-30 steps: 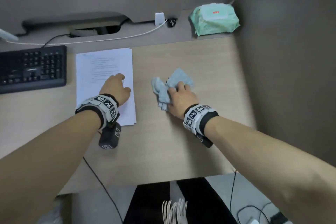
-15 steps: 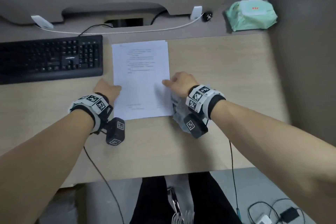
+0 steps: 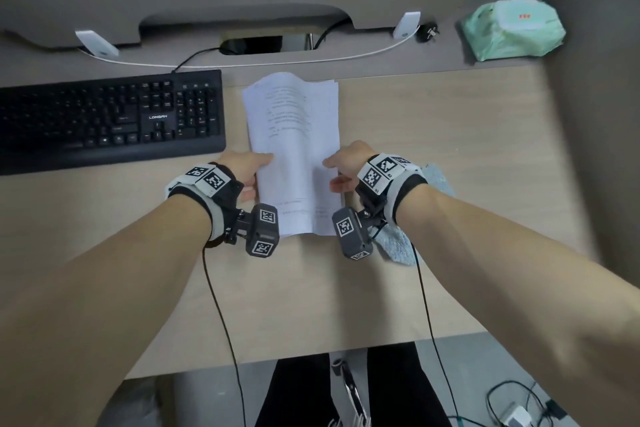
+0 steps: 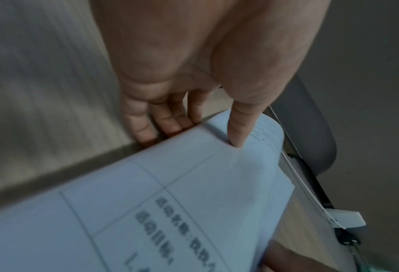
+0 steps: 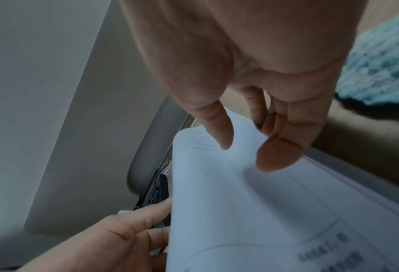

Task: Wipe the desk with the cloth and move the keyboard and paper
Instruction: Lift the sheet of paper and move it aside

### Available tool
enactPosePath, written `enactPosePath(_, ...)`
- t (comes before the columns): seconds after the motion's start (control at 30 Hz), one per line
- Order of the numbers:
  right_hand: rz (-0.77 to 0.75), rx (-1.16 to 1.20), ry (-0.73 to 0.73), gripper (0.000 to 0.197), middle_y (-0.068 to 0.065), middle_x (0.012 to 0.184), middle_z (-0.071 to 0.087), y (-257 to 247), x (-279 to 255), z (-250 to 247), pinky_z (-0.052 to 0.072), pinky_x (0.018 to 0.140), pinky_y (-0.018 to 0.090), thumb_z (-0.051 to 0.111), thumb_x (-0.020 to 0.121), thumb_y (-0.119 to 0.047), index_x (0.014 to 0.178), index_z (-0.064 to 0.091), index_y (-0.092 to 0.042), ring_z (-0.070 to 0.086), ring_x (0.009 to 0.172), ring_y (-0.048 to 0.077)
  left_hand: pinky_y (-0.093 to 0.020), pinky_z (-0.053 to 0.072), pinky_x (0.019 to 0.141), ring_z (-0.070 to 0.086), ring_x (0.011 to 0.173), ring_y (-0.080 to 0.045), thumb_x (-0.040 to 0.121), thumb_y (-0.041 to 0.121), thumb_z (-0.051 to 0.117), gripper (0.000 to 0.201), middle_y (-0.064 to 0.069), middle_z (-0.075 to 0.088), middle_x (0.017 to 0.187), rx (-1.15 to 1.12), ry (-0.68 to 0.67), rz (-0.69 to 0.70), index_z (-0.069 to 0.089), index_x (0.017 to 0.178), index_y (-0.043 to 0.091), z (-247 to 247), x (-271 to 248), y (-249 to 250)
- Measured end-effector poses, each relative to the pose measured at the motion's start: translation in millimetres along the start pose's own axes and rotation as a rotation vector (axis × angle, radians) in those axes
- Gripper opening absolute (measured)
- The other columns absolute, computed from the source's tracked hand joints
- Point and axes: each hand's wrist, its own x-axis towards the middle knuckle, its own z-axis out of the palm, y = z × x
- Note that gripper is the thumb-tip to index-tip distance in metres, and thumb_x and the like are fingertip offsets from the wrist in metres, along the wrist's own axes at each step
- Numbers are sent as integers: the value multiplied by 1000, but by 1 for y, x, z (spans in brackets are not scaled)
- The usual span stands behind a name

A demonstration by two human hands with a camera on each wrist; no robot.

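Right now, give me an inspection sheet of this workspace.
Surface: wooden desk, bare at the near edge.
Job's things: paper lifted and bowed; keyboard to its left; cloth under the right wrist.
Clutter: green wipes pack at the back right.
Grippers: left hand and right hand pinch the paper's side edges.
Cables: white cable along the back; black wrist leads hanging off the front.
Surroundings: grey partition walls.
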Motion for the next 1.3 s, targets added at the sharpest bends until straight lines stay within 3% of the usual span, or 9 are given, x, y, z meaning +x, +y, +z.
enactPosePath(0.17,11,22,-43,19,14,78,53,3,-2,1,61,70,41,63,91,-5,106,54,1,57,60,24,-55,55,87,72,93,-34,34,41,92,88,-11,76,97,81,-5,14,67,111,5,-23,46,-5)
enactPosePath(0.3,-7,10,-80,16,16,75,55,3,-4,0,61,75,47,63,91,-3,104,54,1,60,59,27,-59,54,86,72,92,-36,57,24,88,64,-15,74,102,56,-10,10,64,112,2,-20,15,7)
enactPosePath(0.4,-16,-3,-98,9,17,74,56,5,-2,-5,61,72,47,61,92,-1,98,54,2,59,56,27,-56,53,90,71,95,-36,50,24,89,70,-14,74,106,120,7,22,65,112,5,-26,34,1)
enactPosePath(0.57,-56,-30,-107,19,17,84,58,9,0,-14,61,65,43,63,90,-1,107,57,5,61,54,26,-35,55,74,65,86,-29,73,4,69,30,-11,68,98,336,86,209,63,103,5,-21,-24,22)
enactPosePath(0.67,-95,0,-122,29,20,99,60,7,-4,-16,60,57,40,67,85,-1,112,58,4,64,50,28,-47,56,86,66,92,-37,57,1,62,41,-17,70,100,265,95,319,65,98,6,-23,-40,20)
enactPosePath(0.9,-433,115,-146,26,17,92,61,-25,-50,-22,52,51,33,55,87,4,112,57,-2,58,54,25,-21,43,58,50,68,-19,73,-17,48,29,-7,56,75,141,188,510,57,78,10,-39,-84,26)
enactPosePath(0.97,-598,55,-72,16,14,88,64,-36,-66,-25,53,54,34,55,88,-4,102,62,-6,58,57,22,-15,47,59,56,74,-16,76,-15,53,26,-5,62,81,118,225,569,59,90,6,-50,-91,29)
enactPosePath(1.1,-796,24,25,10,10,73,57,-55,-91,-27,55,55,34,56,88,-9,91,60,-1,58,56,19,-31,51,82,62,97,-22,76,-9,59,38,-8,67,107,107,288,673,61,112,1,-65,-102,34)
enactPosePath(1.3,-880,-80,97,2,8,82,58,-48,-99,-25,56,58,36,55,94,-12,92,54,-13,63,63,21,-14,53,71,64,85,-12,76,-18,55,36,0,69,92,25,268,739,66,101,6,-63,-107,25)
